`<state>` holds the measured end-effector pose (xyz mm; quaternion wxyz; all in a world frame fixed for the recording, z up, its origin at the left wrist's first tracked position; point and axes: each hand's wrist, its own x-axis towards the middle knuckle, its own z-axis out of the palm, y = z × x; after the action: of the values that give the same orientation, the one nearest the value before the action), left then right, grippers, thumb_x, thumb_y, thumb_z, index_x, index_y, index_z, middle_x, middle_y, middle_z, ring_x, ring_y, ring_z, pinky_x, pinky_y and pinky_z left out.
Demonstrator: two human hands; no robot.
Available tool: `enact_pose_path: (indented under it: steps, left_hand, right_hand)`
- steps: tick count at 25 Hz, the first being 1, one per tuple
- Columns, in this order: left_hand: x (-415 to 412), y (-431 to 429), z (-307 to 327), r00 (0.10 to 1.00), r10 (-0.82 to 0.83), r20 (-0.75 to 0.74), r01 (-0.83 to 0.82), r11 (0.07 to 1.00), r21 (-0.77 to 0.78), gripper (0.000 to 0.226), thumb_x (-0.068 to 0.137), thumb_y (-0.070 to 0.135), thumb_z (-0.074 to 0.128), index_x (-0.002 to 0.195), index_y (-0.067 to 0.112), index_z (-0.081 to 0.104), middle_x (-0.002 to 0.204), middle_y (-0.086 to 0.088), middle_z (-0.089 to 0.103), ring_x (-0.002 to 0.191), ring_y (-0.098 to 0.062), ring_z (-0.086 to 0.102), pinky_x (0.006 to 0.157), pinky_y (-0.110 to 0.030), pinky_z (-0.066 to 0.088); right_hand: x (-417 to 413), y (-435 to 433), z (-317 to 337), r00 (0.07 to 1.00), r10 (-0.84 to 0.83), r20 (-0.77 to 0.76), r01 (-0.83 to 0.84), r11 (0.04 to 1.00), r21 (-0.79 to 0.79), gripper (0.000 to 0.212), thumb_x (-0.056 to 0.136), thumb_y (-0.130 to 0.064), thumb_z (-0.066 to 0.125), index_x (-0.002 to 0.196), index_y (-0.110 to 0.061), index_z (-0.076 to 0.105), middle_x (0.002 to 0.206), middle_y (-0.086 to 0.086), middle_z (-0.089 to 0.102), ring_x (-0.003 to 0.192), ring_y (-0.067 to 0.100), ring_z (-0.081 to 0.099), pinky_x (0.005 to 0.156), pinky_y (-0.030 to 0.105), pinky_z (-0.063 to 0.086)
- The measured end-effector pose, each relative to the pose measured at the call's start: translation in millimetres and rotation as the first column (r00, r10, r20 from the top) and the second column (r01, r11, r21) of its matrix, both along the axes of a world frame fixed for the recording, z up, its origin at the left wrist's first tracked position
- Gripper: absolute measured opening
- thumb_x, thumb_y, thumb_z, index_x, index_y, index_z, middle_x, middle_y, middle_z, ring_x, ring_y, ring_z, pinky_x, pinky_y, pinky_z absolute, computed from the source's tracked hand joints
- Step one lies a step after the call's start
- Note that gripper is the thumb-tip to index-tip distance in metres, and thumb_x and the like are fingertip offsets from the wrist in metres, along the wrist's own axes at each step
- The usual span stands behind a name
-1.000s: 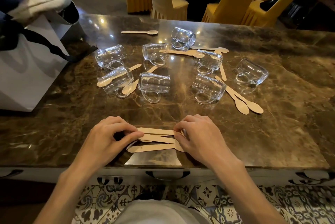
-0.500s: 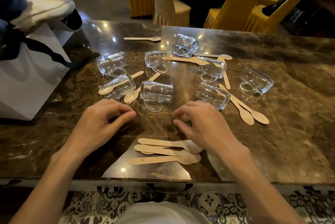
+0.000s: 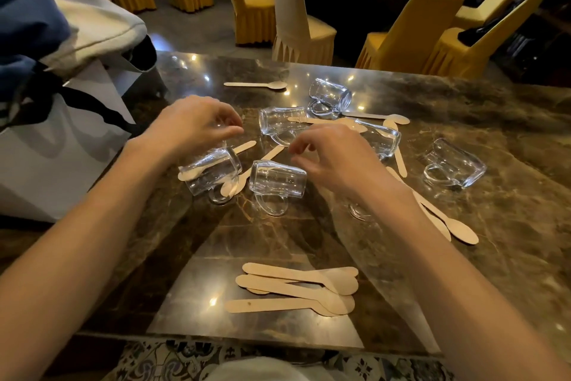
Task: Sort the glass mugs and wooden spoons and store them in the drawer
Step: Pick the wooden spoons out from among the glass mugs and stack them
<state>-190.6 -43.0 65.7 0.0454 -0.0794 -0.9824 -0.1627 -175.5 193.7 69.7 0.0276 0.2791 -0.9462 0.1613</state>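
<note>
Here, glass mugs lie on their sides all over the dark marble counter (image 3: 509, 133), with wooden spoons mixed in between them. One mug (image 3: 277, 178) lies near the middle with its handle down on the counter. Another mug (image 3: 211, 170) lies just to its left, and a spoon (image 3: 216, 161) runs under or behind it. The left hand (image 3: 191, 124) is right above that mug, with its fingers (image 3: 228, 130) curled down toward the glass; I cannot tell if they touch it or hold anything. The right hand (image 3: 333, 158) hovers beside the middle mug with its fingers (image 3: 301, 146) bent and loose, holding nothing. More mugs lie farther back (image 3: 330, 96) and off to the right (image 3: 452, 164). One spoon (image 3: 256, 84) lies alone at the far side, and two long ones (image 3: 445, 220) lie by the right arm. Close to the person, a small pile of spoons (image 3: 296, 288) sits together near the counter's front edge. A white bag (image 3: 55, 146) with dark straps stands on the left. Yellow covered chairs (image 3: 253, 0) stand behind the counter.
</note>
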Motion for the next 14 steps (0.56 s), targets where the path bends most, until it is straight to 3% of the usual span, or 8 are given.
enact_pose_path:
  steps: [4,7,10,14]
  left_hand:
    - [-35,0,-11,0.994,-0.020,0.111,0.038,0.986,-0.160,0.024,0.085,0.048,0.060,0.104,0.033,0.065,0.101,0.008,0.067,0.082,-0.010,0.055,0.063,-0.026,0.039]
    - [-51,4,-21,0.988,-0.014,0.156,0.051,0.970,-0.238,0.028,0.083,0.048,0.061,0.106,0.032,0.063,0.104,0.008,0.067,0.088,-0.013,0.058,0.068,-0.029,0.044]
    - [-62,6,-28,0.984,0.008,0.175,0.047,0.951,-0.306,0.031,0.081,0.049,0.063,0.106,0.031,0.064,0.103,0.006,0.067,0.093,-0.016,0.060,0.076,-0.033,0.051]
    - [-73,10,-36,0.986,0.014,0.167,0.053,0.920,-0.388,0.032,0.080,0.049,0.064,0.103,0.027,0.065,0.095,0.004,0.069,0.084,-0.017,0.061,0.070,-0.031,0.051]
  right_hand:
    - [-21,-16,-6,0.999,0.035,0.012,-0.035,0.997,0.063,0.020,0.089,-0.027,0.060,0.107,-0.025,0.067,0.107,-0.003,0.066,0.100,0.017,0.058,0.083,0.038,0.051]
    - [-38,-24,-11,0.997,0.075,0.006,-0.075,0.987,0.142,0.021,0.089,-0.027,0.060,0.109,-0.027,0.066,0.109,-0.004,0.065,0.103,0.018,0.057,0.081,0.036,0.050]
    - [-53,-32,-15,0.994,0.111,0.015,-0.112,0.979,0.171,0.023,0.089,-0.024,0.062,0.111,-0.027,0.065,0.111,-0.003,0.065,0.104,0.020,0.058,0.082,0.039,0.052]
    - [-68,-40,-25,0.987,0.137,0.080,-0.151,0.967,0.204,0.026,0.088,-0.025,0.064,0.114,-0.029,0.064,0.114,0.000,0.065,0.103,0.023,0.059,0.082,0.042,0.053]
